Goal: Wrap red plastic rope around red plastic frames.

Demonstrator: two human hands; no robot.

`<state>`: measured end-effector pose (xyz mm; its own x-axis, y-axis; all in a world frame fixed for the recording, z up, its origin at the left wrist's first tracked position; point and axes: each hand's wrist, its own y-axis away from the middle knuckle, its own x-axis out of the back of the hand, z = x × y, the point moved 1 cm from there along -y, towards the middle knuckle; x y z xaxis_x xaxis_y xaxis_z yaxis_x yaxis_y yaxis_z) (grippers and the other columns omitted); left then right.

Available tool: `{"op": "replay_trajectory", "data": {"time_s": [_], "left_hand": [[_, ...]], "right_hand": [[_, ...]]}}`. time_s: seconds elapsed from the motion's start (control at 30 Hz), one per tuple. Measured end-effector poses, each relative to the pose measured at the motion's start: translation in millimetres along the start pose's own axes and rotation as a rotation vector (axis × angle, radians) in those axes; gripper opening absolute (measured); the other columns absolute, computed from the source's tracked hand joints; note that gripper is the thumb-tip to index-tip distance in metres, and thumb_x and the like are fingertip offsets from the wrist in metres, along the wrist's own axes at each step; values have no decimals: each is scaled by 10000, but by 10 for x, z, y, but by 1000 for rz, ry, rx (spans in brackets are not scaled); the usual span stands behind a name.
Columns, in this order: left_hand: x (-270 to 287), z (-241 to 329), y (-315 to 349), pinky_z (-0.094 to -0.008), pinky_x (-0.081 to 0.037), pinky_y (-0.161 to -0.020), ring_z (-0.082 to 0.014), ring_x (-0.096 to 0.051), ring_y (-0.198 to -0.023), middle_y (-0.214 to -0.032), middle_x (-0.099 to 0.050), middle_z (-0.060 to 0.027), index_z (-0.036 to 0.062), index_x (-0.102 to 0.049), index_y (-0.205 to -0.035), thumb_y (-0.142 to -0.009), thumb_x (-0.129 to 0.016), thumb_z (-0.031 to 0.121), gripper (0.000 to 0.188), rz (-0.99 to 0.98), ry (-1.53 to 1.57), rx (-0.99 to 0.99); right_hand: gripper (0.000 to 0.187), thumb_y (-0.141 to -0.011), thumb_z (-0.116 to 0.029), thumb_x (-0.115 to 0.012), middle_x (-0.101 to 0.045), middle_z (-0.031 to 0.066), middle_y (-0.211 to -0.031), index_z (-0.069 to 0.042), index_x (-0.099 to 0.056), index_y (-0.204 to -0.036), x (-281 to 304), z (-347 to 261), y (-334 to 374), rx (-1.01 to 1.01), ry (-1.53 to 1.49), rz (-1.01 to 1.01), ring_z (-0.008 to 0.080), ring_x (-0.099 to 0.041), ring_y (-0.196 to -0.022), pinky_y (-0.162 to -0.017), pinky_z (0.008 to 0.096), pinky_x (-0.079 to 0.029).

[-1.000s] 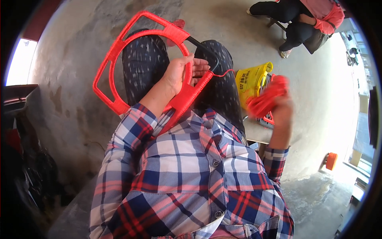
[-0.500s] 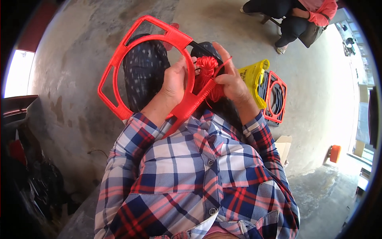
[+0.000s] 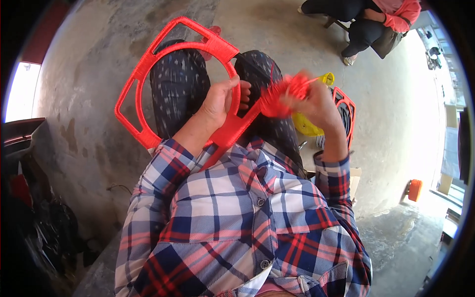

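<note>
Across my lap lies a frame wrapped in red cord (image 3: 220, 48), with a large round opening and slots along its outer sides. My left hand (image 3: 221, 101) grips the inner ring, thumb on top and fingers curled underneath. One bare black bar (image 3: 251, 65) of the frame shows at its right side. My right hand (image 3: 319, 106) is closed around a bundle of red cord (image 3: 287, 94), held over my right knee beside the frame. Motion smears the bundle and the fingers on it. A strand runs along the bundle toward the black bar.
Right of my knee are a yellow bag (image 3: 308, 124) and another red-edged frame (image 3: 345, 111) on a dark stack. A person (image 3: 368, 29) sits at the far right. An orange object (image 3: 415, 190) stands on the floor at right; dark clutter (image 3: 49, 222) fills the lower left.
My right hand has lifted the red cord bundle away from the frame's right side and moved it to the right. My left hand keeps its hold; the frame has shifted slightly left.
</note>
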<state>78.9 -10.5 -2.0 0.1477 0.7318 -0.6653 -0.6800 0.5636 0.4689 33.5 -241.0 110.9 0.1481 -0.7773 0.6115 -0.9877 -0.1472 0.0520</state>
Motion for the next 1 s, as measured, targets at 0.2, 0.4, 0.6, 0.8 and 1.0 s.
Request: {"op": "replay_trajectory", "data": {"time_s": [0.2, 0.4, 0.6, 0.8, 1.0], "left_hand": [[-149, 43, 56, -383, -555, -747, -274, -660, -821, -965, -668, -182, -55, -616, -1086, -943, -506, 347, 441, -150, 23, 268], [-21, 31, 7, -411, -565, -746, -333, -680, -786, -961, -668, -254, -68, -631, -1048, -917, -538, 278, 382, -293, 196, 294], [-35, 125, 18, -410, -549, -721, -334, -659, -764, -954, -648, -250, -27, -577, -1160, -887, -562, 289, 418, -300, 335, 225], [-38, 158, -39, -404, -518, -712, -330, -630, -762, -949, -634, -234, 55, -541, -1196, -865, -588, 316, 424, -324, 332, 171], [-50, 153, 11, -412, -510, -709, -342, -610, -781, -971, -613, -251, 70, -530, -1181, -842, -609, 364, 457, -366, 330, 151]], "right_hand": [[298, -826, -249, -705, -636, 75, -803, 6, -607, -945, 178, 504, 466, -263, -117, -202, 175, -604, -741, -670, 318, -482], [385, -985, -419, -495, -446, -2, -632, -59, -541, -1113, 306, 1397, 1172, -28, -1603, 513, 105, -455, -556, -561, 259, -417], [268, -976, -401, -514, -390, -57, -561, -144, -508, -900, -22, 1507, 1853, -840, -1201, 631, 92, -373, -420, -379, 268, -306], [162, -877, -171, -666, -529, -28, -676, -85, -529, -895, -373, 2561, 2186, -608, -590, 336, 110, -489, -562, -537, 276, -429], [283, -796, -152, -717, -616, 52, -776, -29, -555, -993, -371, 2591, 2097, -538, -76, 362, 203, -577, -693, -679, 338, -487]]}}
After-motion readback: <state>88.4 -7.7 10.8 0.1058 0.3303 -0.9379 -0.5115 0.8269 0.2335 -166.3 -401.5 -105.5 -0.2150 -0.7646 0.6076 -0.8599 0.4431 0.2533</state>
